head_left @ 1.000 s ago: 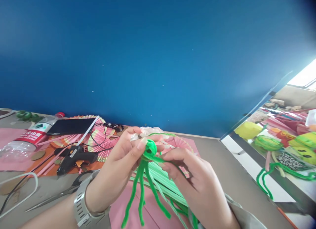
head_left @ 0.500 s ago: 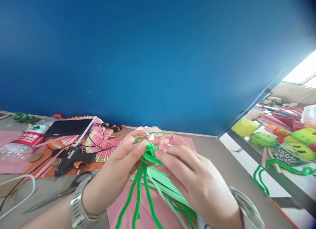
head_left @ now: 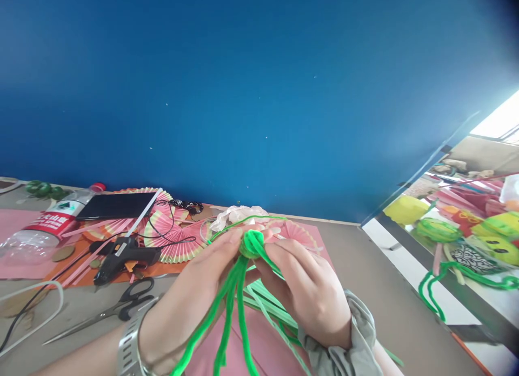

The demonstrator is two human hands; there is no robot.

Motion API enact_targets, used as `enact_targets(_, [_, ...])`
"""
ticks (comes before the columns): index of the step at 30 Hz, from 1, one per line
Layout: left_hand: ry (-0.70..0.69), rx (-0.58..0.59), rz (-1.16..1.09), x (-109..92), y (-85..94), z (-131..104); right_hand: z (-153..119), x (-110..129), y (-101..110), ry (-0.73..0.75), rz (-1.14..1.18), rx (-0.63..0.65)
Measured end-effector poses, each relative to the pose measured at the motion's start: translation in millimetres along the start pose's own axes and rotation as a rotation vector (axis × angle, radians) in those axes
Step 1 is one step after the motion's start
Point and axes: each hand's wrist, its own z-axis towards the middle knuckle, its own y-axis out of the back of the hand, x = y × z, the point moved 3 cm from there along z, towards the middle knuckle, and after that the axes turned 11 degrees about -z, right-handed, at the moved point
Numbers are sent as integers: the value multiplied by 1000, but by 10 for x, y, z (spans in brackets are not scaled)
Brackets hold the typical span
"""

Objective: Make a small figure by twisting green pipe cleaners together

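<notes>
Both hands meet at the lower middle of the head view around a bundle of bright green fuzzy stems [head_left: 252, 243], coiled into a small knot at the top. My left hand [head_left: 198, 289] grips the knot from the left; its fingertips are partly hidden behind it. My right hand [head_left: 304, 289] pinches the stems at the knot's right side. Several loose stem ends hang down between the wrists. Paler green strips [head_left: 270, 300] lie beneath the hands on pink paper [head_left: 259, 338].
Scissors [head_left: 101, 314], a black glue gun [head_left: 121, 259], a dark phone [head_left: 115, 205] and a plastic bottle [head_left: 48, 224] lie left. Pink folded fans [head_left: 178, 241] are behind the hands. Yellow and green plush-like items [head_left: 497, 246] lie far right; a blue panel [head_left: 259, 94] stands behind.
The knot has turned and its dark opening no longer shows. My right hand has shifted left with its wrist raised, and my left fingers have moved behind the knot.
</notes>
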Motion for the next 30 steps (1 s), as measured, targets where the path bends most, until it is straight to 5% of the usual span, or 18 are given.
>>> enact_targets(3, [-31,-25,154,-6,-6,-24,-14,-28,0,-64,111,-49])
enact_targets(10, [-167,246,280,51,-41,15,9,-46,87,-192,177,-162])
enact_targets(21, [-408,54,837,-102,47,-20,-26,-51,90,-69,150,-71])
enact_targets(30, [-483,55,902,-159,55,40,-17,5,143,-8,31,-97])
